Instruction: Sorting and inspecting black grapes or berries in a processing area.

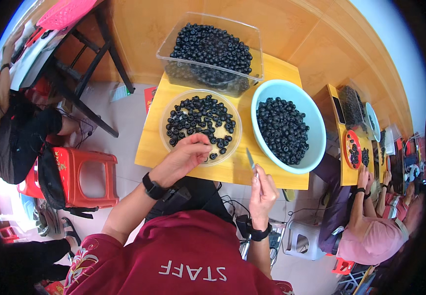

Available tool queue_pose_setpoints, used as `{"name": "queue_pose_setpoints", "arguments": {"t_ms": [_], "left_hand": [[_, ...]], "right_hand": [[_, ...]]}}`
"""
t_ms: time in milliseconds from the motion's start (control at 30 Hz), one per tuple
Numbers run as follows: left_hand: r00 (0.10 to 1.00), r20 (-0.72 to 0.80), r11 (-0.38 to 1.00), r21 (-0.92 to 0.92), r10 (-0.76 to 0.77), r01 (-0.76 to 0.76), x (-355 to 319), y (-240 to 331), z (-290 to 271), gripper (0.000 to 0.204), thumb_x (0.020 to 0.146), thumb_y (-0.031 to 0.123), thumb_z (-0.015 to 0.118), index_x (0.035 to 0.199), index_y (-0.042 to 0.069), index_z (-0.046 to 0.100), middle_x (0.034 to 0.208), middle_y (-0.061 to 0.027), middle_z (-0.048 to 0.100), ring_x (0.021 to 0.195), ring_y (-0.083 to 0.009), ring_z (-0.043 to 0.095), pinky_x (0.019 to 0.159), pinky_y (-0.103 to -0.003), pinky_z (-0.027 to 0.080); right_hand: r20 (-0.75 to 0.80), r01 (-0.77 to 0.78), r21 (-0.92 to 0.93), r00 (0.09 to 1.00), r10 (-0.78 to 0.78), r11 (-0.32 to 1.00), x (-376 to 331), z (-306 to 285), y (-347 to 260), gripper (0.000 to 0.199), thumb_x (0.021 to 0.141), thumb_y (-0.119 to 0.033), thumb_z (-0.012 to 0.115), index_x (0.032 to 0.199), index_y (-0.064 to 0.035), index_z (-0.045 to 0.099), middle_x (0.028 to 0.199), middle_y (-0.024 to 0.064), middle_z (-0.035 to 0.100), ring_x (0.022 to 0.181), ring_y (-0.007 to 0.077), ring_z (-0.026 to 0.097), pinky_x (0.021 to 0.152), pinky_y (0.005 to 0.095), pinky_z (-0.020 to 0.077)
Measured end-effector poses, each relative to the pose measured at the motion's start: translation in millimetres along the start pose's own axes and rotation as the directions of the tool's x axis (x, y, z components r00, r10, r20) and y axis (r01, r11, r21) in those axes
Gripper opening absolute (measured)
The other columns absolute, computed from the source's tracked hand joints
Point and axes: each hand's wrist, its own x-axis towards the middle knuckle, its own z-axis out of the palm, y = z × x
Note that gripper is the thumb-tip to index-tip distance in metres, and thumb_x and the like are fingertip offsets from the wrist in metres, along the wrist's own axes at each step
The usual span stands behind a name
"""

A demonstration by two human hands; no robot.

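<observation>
The left hand point(186, 156) reaches into the clear round bowl point(170, 142) at the middle of the frame, fingers curled narrowly over the dark round berries point(200, 118) at the bowl's near rim; whether they grip one cannot be told. The right hand point(262, 191), lower centre-right, stands upright with its fingers closed around a small knife point(251, 161), blade pointing up toward the table edge. Both wrists wear black bands. Three containers of berries sit on the yellow table point(149, 147): the clear bowl, a pale blue bowl point(316, 142) to its right, and a clear rectangular tub point(255, 37) above. A red stool point(87, 177) stands at the left. Another person point(375, 236) sits at the lower right.
</observation>
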Motion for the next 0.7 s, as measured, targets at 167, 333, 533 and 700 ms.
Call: {"name": "queue_pose_setpoints", "arguments": {"t_ms": [167, 333, 533, 700], "left_hand": [[1.000, 0.002, 0.964, 0.263, -0.031, 0.030, 45, -3, 62, 0.017, 0.088, 0.006, 0.060, 0.105, 0.004, 0.058, 0.096, -0.0055, 0.059, 0.085, -0.0134, 0.059, 0.078, -0.022, 0.047], [0.963, 0.259, 0.953, 0.303, -0.071, -0.011, 57, 9, 109, 0.048, 0.089, 0.010, 0.060, 0.133, -0.001, 0.043, 0.120, -0.0157, 0.052, 0.106, -0.0272, 0.061, 0.097, -0.033, 0.047], [0.992, 0.112, 0.667, 0.744, -0.058, -0.044, 36, 30, 36, 0.033, 0.083, 0.011, 0.066, 0.111, -0.004, 0.058, 0.100, -0.0101, 0.064, 0.092, -0.0180, 0.065, 0.081, -0.031, 0.053], [0.992, 0.123, 0.164, 0.978, 0.038, -0.127, 31, 11, -9, 0.019, 0.079, 0.008, 0.066, 0.095, -0.002, 0.066, 0.087, -0.0104, 0.069, 0.084, -0.0189, 0.066, 0.074, -0.031, 0.052]], "right_hand": [[-0.101, -0.124, -0.041, 0.988, 0.119, 0.992, -7, -28, 7, 0.028, 0.088, -0.003, 0.054, 0.115, 0.0030, 0.062, 0.082, 0.0113, 0.063, 0.067, 0.0173, 0.056, 0.060, 0.0293, 0.0436], [-0.176, -0.151, -0.033, 0.974, 0.143, 0.988, -7, -35, 13, 0.028, 0.088, -0.003, 0.053, 0.114, 0.0040, 0.062, 0.082, 0.0117, 0.063, 0.069, 0.0174, 0.057, 0.061, 0.0285, 0.0433], [-0.129, -0.186, 0.054, 0.973, 0.191, 0.981, -13, -25, 11, 0.027, 0.089, -0.002, 0.053, 0.113, 0.0038, 0.062, 0.084, 0.0124, 0.064, 0.072, 0.0177, 0.058, 0.064, 0.0287, 0.0456], [-0.064, -0.159, 0.036, 0.985, 0.161, 0.987, -11, -9, 10, 0.026, 0.089, -0.002, 0.054, 0.113, 0.0024, 0.063, 0.081, 0.0120, 0.063, 0.069, 0.0174, 0.058, 0.062, 0.0286, 0.0449]]}}
